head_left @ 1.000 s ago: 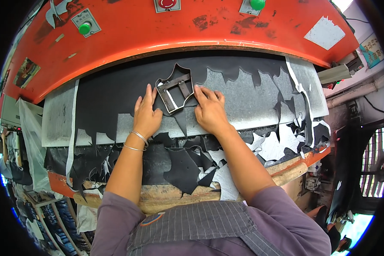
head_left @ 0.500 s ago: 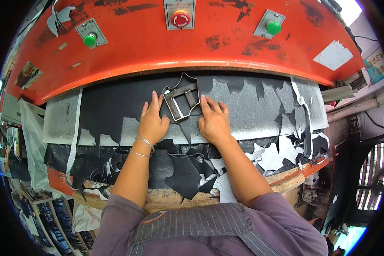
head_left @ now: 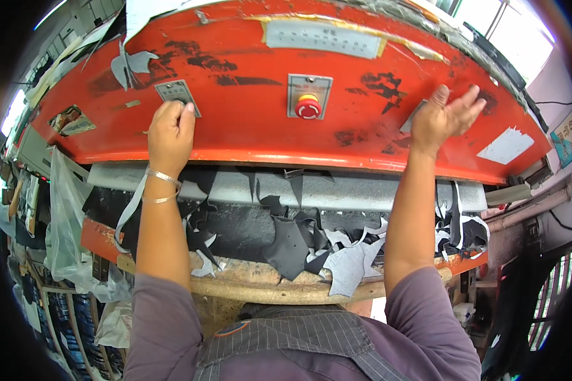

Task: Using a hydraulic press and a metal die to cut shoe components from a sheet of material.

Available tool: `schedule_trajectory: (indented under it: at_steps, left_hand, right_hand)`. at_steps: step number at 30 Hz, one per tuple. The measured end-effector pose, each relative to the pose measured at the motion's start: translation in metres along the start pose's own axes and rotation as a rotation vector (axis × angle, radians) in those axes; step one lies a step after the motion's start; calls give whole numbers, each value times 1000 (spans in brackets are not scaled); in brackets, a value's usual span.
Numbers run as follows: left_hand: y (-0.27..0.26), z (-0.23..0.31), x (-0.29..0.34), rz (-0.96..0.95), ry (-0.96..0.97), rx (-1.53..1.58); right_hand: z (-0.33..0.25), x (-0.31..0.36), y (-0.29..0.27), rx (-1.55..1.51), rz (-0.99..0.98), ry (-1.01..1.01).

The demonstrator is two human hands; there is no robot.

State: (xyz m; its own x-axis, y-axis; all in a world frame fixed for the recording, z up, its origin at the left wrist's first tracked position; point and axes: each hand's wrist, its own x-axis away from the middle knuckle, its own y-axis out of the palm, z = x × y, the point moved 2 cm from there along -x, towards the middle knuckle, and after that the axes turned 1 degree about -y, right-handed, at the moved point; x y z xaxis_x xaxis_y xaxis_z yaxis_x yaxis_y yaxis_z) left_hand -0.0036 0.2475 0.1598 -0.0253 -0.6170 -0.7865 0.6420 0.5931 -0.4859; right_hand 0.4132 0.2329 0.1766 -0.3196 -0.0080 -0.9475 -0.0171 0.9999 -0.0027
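My left hand (head_left: 171,132), closed in a fist, is against the left button plate (head_left: 175,90) on the orange-red press (head_left: 235,127). It covers the green button there. My right hand (head_left: 440,120) is raised at the right button plate (head_left: 410,118), its fingers spread and holding nothing; that button is hidden too. Between them sits a red stop button (head_left: 308,108) with a yellow collar. Under the press's lower edge a small piece of the metal cutting die (head_left: 292,173) shows. The rest of the die is hidden. Dark sheet material (head_left: 235,175) lies around it.
A pale cutting board (head_left: 356,190) runs under the press. Dark scraps (head_left: 287,247) and light grey scraps (head_left: 349,270) lie on the near ledge, some overhanging a worn wooden rail (head_left: 254,291). A clear plastic bag (head_left: 67,216) hangs at the left.
Both hands have left the cutting die and moved up and outward to the button plates. The view has tilted up, and the press front now hides most of the die and sheet.
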Motion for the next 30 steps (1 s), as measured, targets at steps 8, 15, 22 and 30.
schedule_trajectory:
  at_steps: [8,15,22,30]
  left_hand:
    - [-24,38,189,-761,-219,221]
    - [-21,62,260,-661,-113,167]
    - [-7,55,233,-704,-93,151]
    - [7,23,197,-1202,-256,621]
  right_hand:
    - [-99,175,-150,-646,-1483,-84]
    - [-146,245,-204,-413,-1490,-369]
    - [-143,237,-181,-395,-1521,-281]
    - [-125,158,-62,-182,-1445,170]
